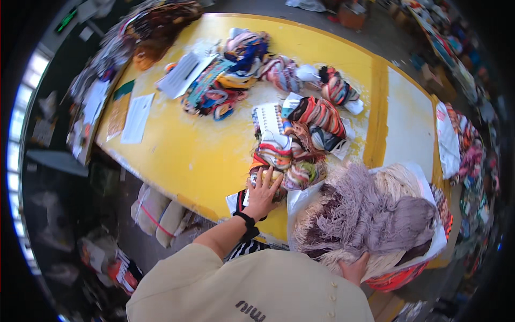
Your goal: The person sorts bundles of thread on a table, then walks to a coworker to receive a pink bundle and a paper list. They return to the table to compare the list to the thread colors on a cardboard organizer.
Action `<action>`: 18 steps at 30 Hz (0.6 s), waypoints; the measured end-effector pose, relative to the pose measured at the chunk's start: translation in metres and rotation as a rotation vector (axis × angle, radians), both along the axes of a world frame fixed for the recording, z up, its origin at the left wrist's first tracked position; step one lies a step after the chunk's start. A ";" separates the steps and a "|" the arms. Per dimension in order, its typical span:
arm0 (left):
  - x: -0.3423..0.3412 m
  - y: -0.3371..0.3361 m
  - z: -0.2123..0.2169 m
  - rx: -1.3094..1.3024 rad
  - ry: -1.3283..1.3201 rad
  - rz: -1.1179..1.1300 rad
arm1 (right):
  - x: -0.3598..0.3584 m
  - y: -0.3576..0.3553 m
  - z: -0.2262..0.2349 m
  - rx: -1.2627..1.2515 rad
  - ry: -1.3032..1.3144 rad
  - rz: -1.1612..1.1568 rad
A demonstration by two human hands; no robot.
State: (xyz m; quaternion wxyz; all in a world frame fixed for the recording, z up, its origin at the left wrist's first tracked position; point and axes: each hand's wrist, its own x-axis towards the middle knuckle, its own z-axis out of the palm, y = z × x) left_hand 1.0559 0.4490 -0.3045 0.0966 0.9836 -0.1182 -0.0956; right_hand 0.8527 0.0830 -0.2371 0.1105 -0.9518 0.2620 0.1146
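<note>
My left hand lies spread on a row of multicoloured yarn hanks on the yellow table, with a dark band on its wrist. A white spiral-edged paper sheet rests on those hanks. On the near right, a large heap of grey-mauve yarn, with cream yarn around it, sits on an opened white bag. At that heap's near edge my right hand grips the yarn, its fingertips hidden in the strands.
More yarn bundles with a paper sheet lie farther back on the yellow table. Dark yarn hangs over the far left corner. Pale wrapped bundles stand on the floor at left. Yarn is heaped at the right.
</note>
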 end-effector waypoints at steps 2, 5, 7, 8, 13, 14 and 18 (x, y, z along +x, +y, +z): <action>0.033 -0.009 -0.004 -0.025 -0.075 0.037 | 0.010 0.008 0.001 0.085 0.060 -0.102; 0.095 -0.027 -0.006 -0.119 -0.064 -0.003 | 0.005 0.017 0.004 0.035 -0.014 -0.130; 0.127 -0.036 -0.013 -0.109 -0.084 -0.024 | 0.019 0.021 0.008 0.071 -0.052 -0.149; 0.142 -0.039 -0.018 -0.131 -0.124 -0.031 | 0.019 0.024 0.012 0.099 -0.098 -0.132; 0.242 -0.071 -0.010 -0.076 -0.064 -0.126 | 0.018 0.023 0.002 0.024 -0.068 -0.240; 0.260 -0.071 -0.016 -0.054 -0.146 -0.164 | 0.018 0.024 0.004 0.025 -0.058 -0.249; 0.321 -0.082 -0.003 0.060 -0.258 -0.205 | 0.024 0.028 0.015 0.017 -0.179 -0.166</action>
